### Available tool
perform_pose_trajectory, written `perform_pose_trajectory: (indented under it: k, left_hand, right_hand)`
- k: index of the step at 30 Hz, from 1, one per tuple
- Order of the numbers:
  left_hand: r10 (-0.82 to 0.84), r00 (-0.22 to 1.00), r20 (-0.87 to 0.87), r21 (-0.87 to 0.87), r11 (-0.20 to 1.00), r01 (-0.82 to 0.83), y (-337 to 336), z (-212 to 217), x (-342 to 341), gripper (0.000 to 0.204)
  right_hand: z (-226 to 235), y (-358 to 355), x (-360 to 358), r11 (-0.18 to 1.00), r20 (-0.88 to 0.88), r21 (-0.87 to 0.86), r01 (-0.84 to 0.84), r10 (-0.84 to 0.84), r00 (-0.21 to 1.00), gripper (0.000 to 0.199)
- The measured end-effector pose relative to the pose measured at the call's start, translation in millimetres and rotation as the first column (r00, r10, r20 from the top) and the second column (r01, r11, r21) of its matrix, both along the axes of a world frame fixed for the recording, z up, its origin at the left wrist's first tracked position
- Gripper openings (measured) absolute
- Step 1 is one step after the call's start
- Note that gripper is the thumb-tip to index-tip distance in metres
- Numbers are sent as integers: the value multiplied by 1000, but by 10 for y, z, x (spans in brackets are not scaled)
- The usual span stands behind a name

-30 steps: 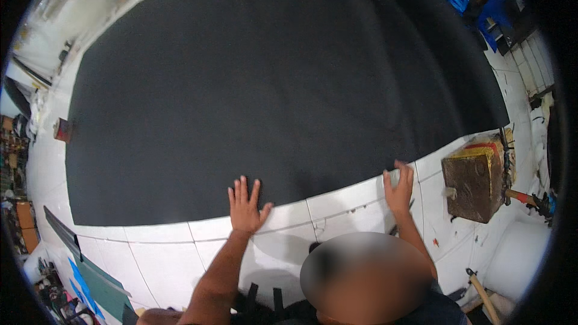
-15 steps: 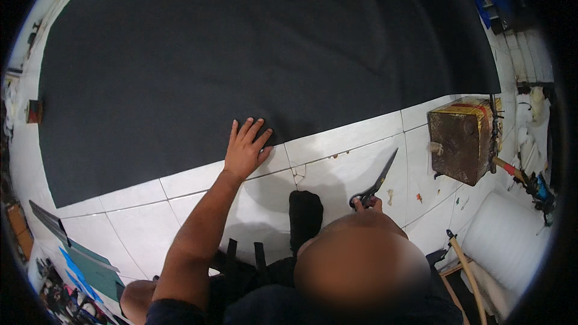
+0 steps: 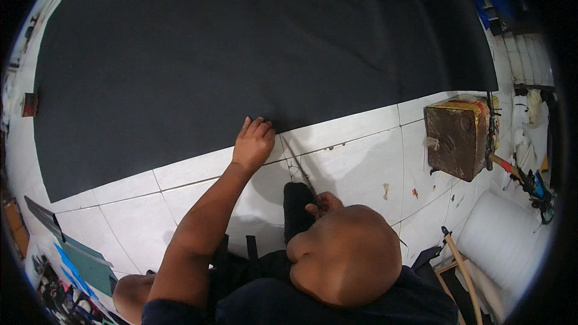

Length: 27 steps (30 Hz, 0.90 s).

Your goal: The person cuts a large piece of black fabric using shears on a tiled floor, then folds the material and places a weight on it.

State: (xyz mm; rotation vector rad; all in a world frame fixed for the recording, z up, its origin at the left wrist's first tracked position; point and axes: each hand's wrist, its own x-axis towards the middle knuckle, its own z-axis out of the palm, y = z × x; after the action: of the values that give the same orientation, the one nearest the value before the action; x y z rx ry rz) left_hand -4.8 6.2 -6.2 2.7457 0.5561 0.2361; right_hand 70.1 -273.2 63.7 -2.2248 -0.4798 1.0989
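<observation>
A large black sheet of fabric or similar material lies spread over the white tiled floor. My left hand is at its near edge, fingers curled together and closed on the edge; the thumb is mostly hidden. In my right hand is a pair of scissors, held low beside a black-socked foot. The blades point away from me, with their tips close to the sheet's edge, just right of my left hand. Whether the blades are apart cannot be made out, and my bent knee hides the right forearm.
A brown, worn box-shaped block stands by the sheet's right corner. Farther right lies a white roll, with a wooden handle near it. A small reddish block sits at the left edge, and a green board is at lower left.
My left hand has gone from lying spread on the sheet to closing at its edge. My right hand has swung the scissors leftward, toward that edge.
</observation>
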Motion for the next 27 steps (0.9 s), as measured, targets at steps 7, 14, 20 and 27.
perform_pose_trajectory:
  k: [7,14,20,27]
  left_hand:
    - [136,988,80,-200,973,-118,-36,63,93,18]
    - [213,976,40,-336,923,-187,-69,204,121,25]
    - [219,969,117,-305,936,-175,-100,144,164,17]
    - [222,968,114,-313,933,-177,-98,72,124,15]
  right_hand:
    - [-18,226,-41,989,-380,40,145,-119,917,29]
    - [-80,540,17,973,-583,32,227,-166,795,35]
    - [-382,519,-39,993,-482,112,45,15,876,39]
    - [-326,663,-66,998,-431,62,19,9,902,36]
